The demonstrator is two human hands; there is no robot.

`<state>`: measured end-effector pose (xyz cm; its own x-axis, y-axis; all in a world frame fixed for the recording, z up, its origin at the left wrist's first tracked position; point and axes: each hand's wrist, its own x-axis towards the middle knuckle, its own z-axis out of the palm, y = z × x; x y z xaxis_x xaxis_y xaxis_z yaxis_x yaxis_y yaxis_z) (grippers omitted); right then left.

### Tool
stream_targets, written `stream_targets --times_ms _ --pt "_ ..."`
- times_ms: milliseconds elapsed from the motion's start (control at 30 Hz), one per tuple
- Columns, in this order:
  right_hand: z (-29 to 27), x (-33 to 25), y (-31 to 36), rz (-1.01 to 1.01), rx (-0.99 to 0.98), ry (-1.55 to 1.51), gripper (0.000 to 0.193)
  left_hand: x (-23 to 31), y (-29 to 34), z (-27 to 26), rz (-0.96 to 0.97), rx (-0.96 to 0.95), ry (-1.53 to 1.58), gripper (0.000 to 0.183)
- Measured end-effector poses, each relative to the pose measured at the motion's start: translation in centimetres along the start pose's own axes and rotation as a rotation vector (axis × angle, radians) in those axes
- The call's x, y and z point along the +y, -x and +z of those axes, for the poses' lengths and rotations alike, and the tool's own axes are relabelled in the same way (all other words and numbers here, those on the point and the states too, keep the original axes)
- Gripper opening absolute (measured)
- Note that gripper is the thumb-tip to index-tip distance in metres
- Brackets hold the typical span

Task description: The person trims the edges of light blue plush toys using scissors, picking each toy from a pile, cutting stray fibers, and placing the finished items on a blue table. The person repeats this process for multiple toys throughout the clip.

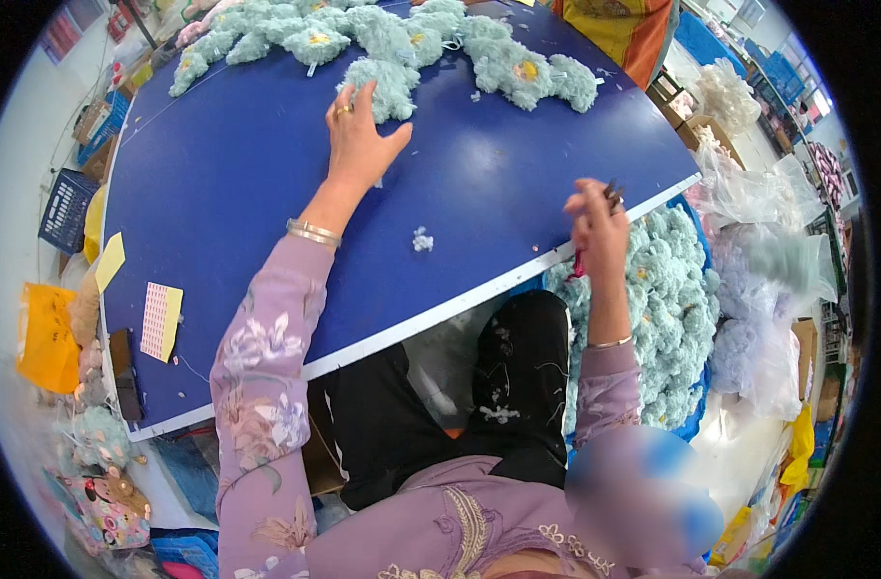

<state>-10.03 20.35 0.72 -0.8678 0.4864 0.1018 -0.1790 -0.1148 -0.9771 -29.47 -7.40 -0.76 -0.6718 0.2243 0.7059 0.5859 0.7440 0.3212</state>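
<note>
Pale teal fluffy plush pieces [315, 41] lie in a spread along the far side of the blue table [237, 183], several with small yellow patches. My left hand [361, 140] reaches over the table with thumb and fingers spread. Its fingertips are at the near edge of one plush piece [387, 89]; whether they touch it I cannot tell. Above the table's right front edge, my right hand [600, 227] is closed around a small slim tool. A dark part [612, 196] shows above the fingers and a red part [578, 264] below; its exact kind is unclear.
A blue-rimmed container heaped with teal plush pieces [667, 318] stands to the right of my legs. A fluff tuft [422, 239] and a label sheet [160, 321] lie on the table. Clear plastic bags [764, 261] crowd the right; a dark blue crate [69, 210] stands left.
</note>
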Motion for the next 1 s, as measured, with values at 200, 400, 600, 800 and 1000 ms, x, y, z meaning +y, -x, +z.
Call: stream_targets --times_ms 200,400,600,800,1000 --pt "0.8 2.5 0.4 -0.152 0.057 0.258 0.016 -1.6 -5.6 3.8 -0.383 -0.295 -0.124 0.086" --pt "1.3 1.9 0.6 -0.164 0.016 0.294 0.015 2.2 -4.5 2.0 -0.116 -0.556 -0.125 0.081" --pt "1.0 2.1 0.5 -0.197 -0.014 0.316 0.015 6.2 1.3 -3.6 0.057 -0.532 -0.16 0.061" --pt "0.7 3.1 0.3 -0.258 -0.045 0.346 0.015 5.1 4.3 -6.8 -0.195 -0.453 0.158 0.058" --pt "1.0 2.4 0.3 -0.268 -0.055 0.43 0.018 4.2 7.6 -8.6 -0.506 -0.44 1.249 0.047"
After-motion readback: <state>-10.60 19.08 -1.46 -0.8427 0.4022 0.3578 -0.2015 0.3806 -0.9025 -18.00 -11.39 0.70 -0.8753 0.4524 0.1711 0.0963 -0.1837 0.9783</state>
